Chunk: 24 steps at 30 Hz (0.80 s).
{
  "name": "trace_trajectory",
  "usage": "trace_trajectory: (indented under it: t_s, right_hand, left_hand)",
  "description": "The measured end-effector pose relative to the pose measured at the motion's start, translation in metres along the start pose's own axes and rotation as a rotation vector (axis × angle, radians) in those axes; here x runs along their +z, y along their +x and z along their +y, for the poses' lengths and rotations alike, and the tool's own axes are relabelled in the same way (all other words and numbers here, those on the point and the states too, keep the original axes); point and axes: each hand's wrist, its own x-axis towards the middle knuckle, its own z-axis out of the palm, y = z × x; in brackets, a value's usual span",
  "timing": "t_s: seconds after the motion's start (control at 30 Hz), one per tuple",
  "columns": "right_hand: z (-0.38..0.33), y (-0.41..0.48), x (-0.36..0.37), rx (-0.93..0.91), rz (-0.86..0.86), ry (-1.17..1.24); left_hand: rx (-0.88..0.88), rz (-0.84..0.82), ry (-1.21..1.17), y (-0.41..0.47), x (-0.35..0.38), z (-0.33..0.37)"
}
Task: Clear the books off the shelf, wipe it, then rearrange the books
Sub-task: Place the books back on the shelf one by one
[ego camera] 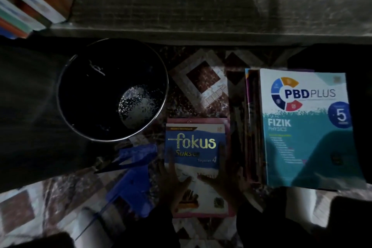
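Pink-bordered book (196, 141) on floor (203, 78), between bucket (84, 96) and book stack (302, 127). Your left hand (171, 179) and right hand (229, 175) lie flat on its cover, fingers straight, clasping nothing. Risk: careless slide knocks spray bottle (130, 187); bucket water close, splash wets pages.

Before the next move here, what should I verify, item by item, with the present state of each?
1. Shelf cleared: not ok; books lie at its left end.
2. Shelf wiped: not ok; its surface looks dusty and streaked.
3. Hands on the next book: ok; left hand and right hand lie flat on the Fokus book on the floor.
4. Floor stack steady: ok; the Fizik book lies flat on top.
5. Cleaning gear near: ok; bucket and blue spray bottle sit left of the Fokus book.
6. Wiping cloth: cannot tell; none shows.
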Motion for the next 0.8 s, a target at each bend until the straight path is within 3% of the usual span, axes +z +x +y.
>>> trace_trajectory:
  t_s: [0.1, 0.23, 0.33, 0.5, 0.63, 0.8]
  right_hand:
    - [-0.009, 0.002, -0.003, -0.03, -0.069, 0.028]
    - [0.025, 0.018, -0.002, -0.057, 0.107, 0.216]
    - [0.018, 0.02, -0.005, -0.031, 0.127, 0.275]
    - [0.014, 0.025, -0.009, 0.0, 0.059, 0.344]
    - [-0.009, 0.008, -0.015, -0.067, -0.057, 0.302]
    - [-0.036, -0.005, -0.028, -0.097, -0.017, 0.016]
  left_hand:
    - [-0.074, -0.001, -0.073, 0.009, 0.002, -0.006]
    - [-0.075, -0.014, -0.258, 0.023, -0.008, -0.004]
    - [-0.116, -0.007, -0.175, 0.022, -0.008, 0.009]
    - [0.029, -0.058, 0.047, 0.014, -0.001, 0.0]
    - [0.068, -0.137, 0.138, -0.001, -0.013, 0.012]
    - [0.032, -0.204, 0.138, -0.014, -0.043, 0.043]
